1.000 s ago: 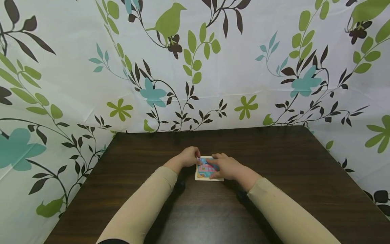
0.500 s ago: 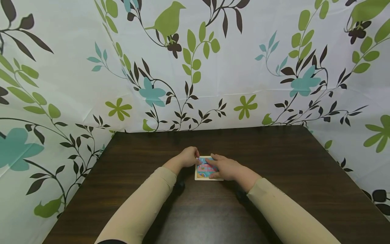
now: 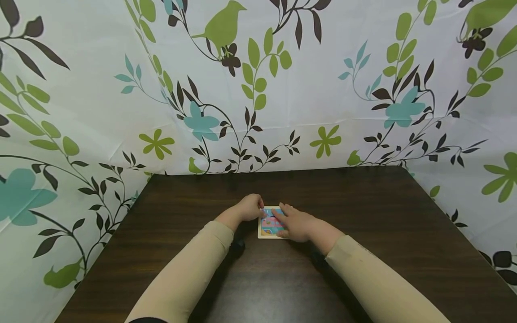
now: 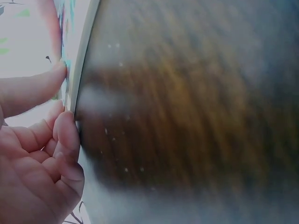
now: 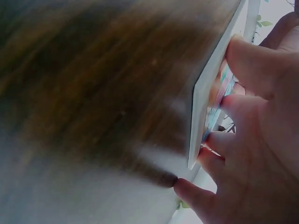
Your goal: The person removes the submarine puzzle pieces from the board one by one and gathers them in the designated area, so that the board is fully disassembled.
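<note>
Evidently, the square, cream-rimmed, pink-and-blue picture board (image 3: 267, 223), probably light and stiff, is lying centrally on the dark wood-grain table (image 3: 258, 278). The left hand (image 3: 248, 207) is pinching its left side; the right hand (image 3: 300, 224) is resting spread-fingered on its right. Its rim (image 3: 269, 237) is likely offering best grip.

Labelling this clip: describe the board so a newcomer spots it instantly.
Find the dark table below the bird-print backdrop. The left hand and right hand touch the square board. Its pale rim and pink-blue face set it apart from brown wood.
</note>
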The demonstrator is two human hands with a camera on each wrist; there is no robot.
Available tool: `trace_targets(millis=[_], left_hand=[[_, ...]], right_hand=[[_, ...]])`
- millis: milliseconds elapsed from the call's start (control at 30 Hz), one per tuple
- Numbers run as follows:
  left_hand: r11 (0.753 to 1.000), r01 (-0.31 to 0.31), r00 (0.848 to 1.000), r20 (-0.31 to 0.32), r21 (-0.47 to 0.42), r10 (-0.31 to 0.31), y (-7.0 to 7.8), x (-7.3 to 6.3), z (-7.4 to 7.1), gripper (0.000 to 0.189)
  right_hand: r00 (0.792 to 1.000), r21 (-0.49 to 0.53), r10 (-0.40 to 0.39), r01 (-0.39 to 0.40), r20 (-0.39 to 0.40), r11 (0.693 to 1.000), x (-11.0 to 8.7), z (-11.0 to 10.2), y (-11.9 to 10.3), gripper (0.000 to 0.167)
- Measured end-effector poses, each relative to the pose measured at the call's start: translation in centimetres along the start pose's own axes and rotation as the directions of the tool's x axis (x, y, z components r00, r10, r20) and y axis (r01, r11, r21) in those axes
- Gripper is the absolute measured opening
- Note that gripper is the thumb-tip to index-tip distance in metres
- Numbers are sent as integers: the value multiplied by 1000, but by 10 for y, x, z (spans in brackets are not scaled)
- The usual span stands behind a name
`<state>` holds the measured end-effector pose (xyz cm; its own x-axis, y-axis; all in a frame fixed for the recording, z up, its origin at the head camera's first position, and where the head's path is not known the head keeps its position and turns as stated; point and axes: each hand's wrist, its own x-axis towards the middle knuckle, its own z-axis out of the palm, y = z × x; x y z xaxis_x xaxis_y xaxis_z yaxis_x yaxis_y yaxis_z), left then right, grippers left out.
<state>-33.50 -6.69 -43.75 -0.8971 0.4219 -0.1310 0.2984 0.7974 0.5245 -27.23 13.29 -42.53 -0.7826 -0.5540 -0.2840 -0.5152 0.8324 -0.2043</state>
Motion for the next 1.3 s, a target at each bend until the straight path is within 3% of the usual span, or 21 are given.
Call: trace_targets(millis=[267, 533, 733, 933, 1133, 1300], left_hand=[[1000, -5, 1000, -10, -8, 5, 2, -3, 1, 22], [992, 2, 1000, -29, -125, -6, 6, -4, 0, 9], [969, 18, 991, -127, -248, -51, 2, -7, -3, 10], [951, -5, 983, -175, -310, -52, -3, -11, -10, 4], [947, 14, 978, -192, -320, -80, -17, -20, -26, 3], [950, 50, 977, -181, -308, -110, -38, -32, -40, 3]], right_hand=[[1000, -2, 1, -1, 5, 1000, -1, 1, -1, 77], [1000, 17, -1, 1, 5, 1000, -2, 0, -3, 77], [1000, 13, 10, -10, 1, 1000, -1, 2, -3, 77], [1000, 6, 16, -16, 11, 1000, 0, 2, -2, 77], [1000, 3, 23, -24, 16, 1000, 2, 3, -1, 78], [1000, 12, 22, -22, 3, 1000, 2, 6, 0, 78]])
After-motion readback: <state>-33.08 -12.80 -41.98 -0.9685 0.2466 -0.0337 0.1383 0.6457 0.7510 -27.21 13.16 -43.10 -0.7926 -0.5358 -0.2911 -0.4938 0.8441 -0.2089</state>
